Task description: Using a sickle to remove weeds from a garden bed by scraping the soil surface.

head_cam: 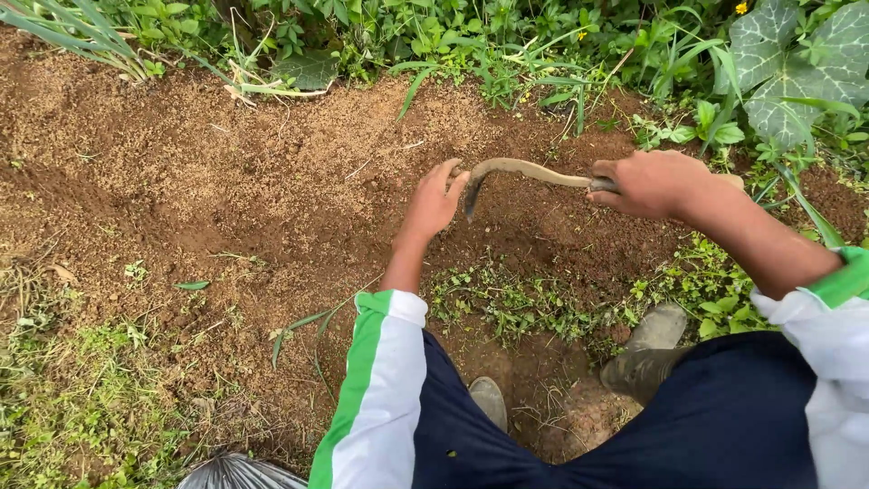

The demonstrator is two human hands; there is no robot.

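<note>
Brown loosened soil [226,190] fills the bed, with weeds [516,303] near the boots [647,353]. Step in hand, as judged: clearing the soil with a curved sickle [520,172]. The right hand [647,181] is closed around its handle. The left hand [433,201] rests on the soil beside the blade tip, fingers loosely spread, holding nothing visible. Any next stroke calls for blade clearance from those fingers.

**Soft daylight, sharp centre, stretched edges**

We see even, overcast daylight with no glare and only faint shadows under the right hand [654,184] and the curved blade [507,172]. The soil [226,181] looks crisp and well exposed. Towards the frame's edges the wide lens stretches the white sleeve [828,353], and the dark bag [237,473] looks slightly soft.
</note>
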